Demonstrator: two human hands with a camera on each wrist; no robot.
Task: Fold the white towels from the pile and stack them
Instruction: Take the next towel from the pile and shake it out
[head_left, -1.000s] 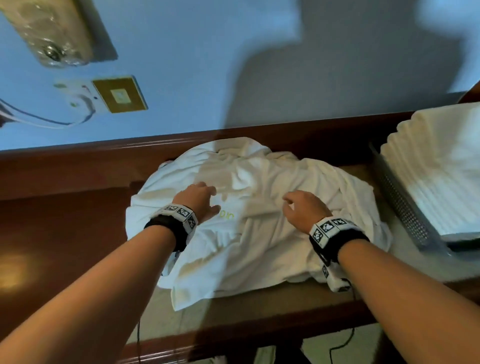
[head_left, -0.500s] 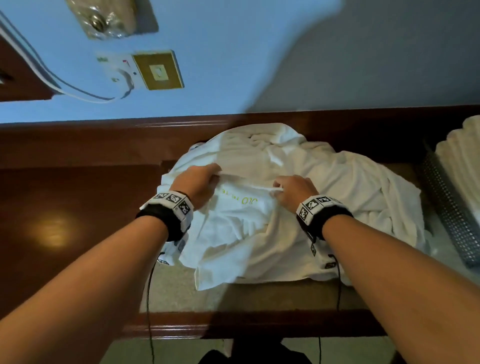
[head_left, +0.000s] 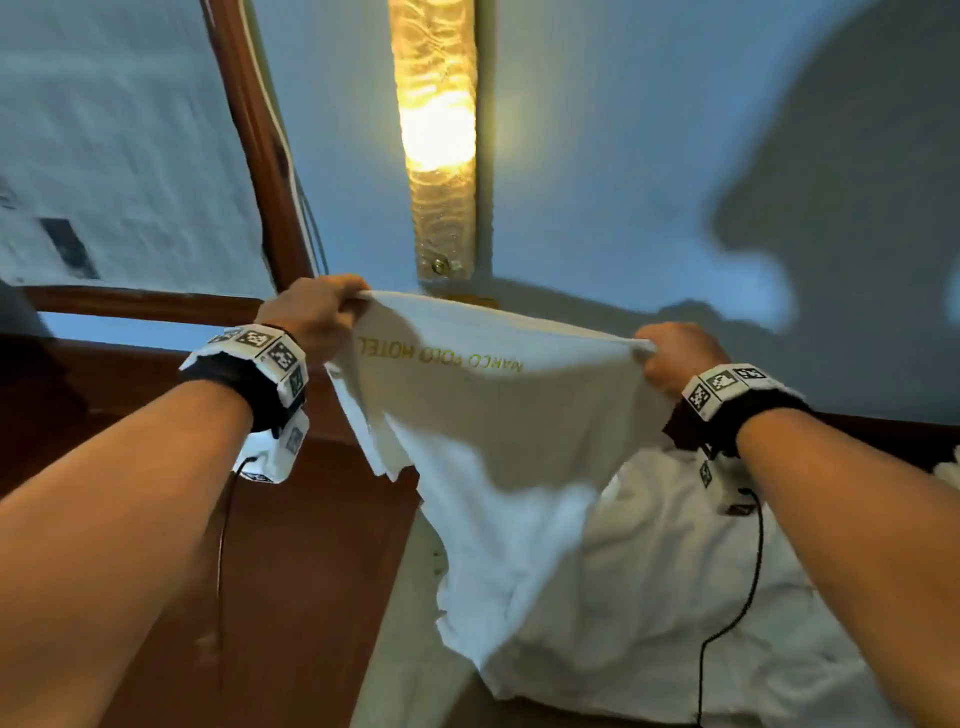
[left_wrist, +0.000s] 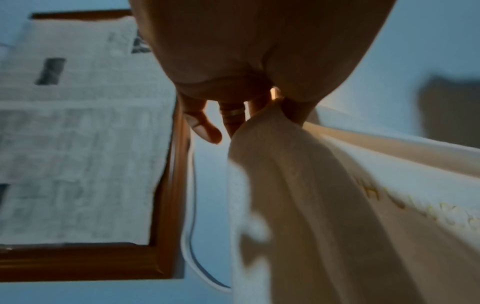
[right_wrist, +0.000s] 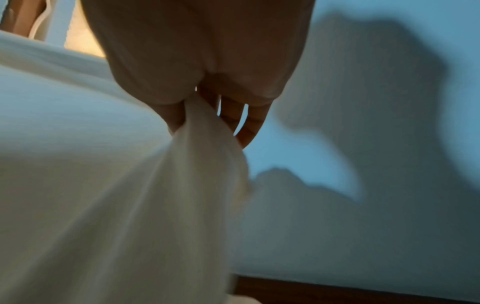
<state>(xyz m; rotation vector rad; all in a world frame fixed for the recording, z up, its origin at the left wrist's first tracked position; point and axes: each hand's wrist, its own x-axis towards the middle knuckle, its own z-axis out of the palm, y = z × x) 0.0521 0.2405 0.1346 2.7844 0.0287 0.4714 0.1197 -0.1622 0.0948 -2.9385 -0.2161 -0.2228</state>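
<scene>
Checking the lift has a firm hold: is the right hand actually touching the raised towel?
Touching. The right wrist view shows the right hand pinching a bunched corner of the towel.

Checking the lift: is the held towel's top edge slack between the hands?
No, the towel is pulled taut between left hand and right hand.

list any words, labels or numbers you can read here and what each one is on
"MARCO POLO HOTEL", gold letters on the towel, upside down in the head view; the middle of "POLO" is creased.
The same gold lettering in the left wrist view: too blurred to read.
Square black-and-white code tags on the wristbands: patterns only, no words.
Framed sheet on the wall: dark blocks, no text readable.
</scene>
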